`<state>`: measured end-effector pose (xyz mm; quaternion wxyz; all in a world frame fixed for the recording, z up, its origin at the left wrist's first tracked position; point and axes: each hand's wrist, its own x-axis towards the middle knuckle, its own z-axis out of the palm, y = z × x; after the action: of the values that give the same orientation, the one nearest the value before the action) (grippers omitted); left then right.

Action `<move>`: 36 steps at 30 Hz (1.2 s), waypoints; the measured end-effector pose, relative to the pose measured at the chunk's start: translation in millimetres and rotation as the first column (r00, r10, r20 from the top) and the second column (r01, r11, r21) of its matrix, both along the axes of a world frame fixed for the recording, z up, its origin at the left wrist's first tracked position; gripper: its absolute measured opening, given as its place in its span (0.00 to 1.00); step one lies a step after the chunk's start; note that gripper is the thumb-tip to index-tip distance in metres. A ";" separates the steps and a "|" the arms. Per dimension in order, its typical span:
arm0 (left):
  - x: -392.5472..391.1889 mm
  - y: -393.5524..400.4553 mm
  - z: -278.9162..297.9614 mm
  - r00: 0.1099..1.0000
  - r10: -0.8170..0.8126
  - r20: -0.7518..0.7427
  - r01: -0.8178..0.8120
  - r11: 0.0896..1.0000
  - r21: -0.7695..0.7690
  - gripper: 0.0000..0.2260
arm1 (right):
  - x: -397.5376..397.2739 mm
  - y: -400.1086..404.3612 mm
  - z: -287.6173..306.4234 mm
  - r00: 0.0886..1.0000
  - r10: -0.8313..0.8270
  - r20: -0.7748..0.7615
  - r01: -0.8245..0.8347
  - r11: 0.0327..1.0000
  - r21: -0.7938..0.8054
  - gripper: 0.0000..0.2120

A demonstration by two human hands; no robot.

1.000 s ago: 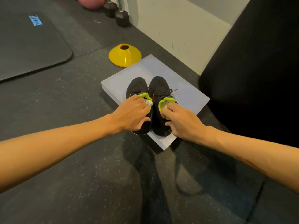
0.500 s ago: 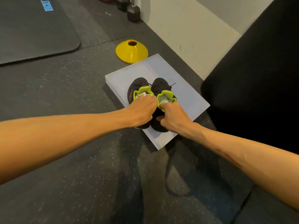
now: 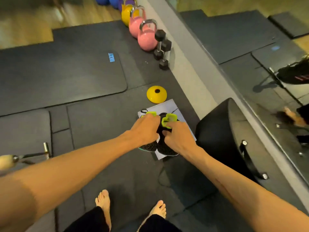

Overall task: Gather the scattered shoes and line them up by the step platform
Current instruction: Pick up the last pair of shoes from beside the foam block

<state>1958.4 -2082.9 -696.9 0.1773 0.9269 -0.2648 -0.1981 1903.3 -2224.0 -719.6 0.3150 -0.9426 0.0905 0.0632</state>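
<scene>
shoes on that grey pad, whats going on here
A barefoot person stands on the gym floor and holds a pair of black shoes with lime-green collars. The left hand grips the left shoe and the right hand grips the right shoe, each at its opening. The shoes hang side by side over the pale grey platform, beside a yellow cone.

Left hand [image 3: 147, 129] and right hand [image 3: 178, 138] each grip a black shoe [image 3: 164, 146] (lime-lined) over the pale platform [image 3: 168, 106].
</scene>
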 end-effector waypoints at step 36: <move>-522.3 551.5 571.3 -0.088 0.816 0.572 -0.933 0.134 -0.334 0.06 | -325.0 631.4 594.4 0.084 0.808 0.584 -0.962 0.219 -0.165 0.17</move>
<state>1436.1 -1531.3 -125.5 0.0779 0.8771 0.3834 0.2788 1578.3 -1592.7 -125.2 0.3403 -0.7148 -0.6104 -0.0248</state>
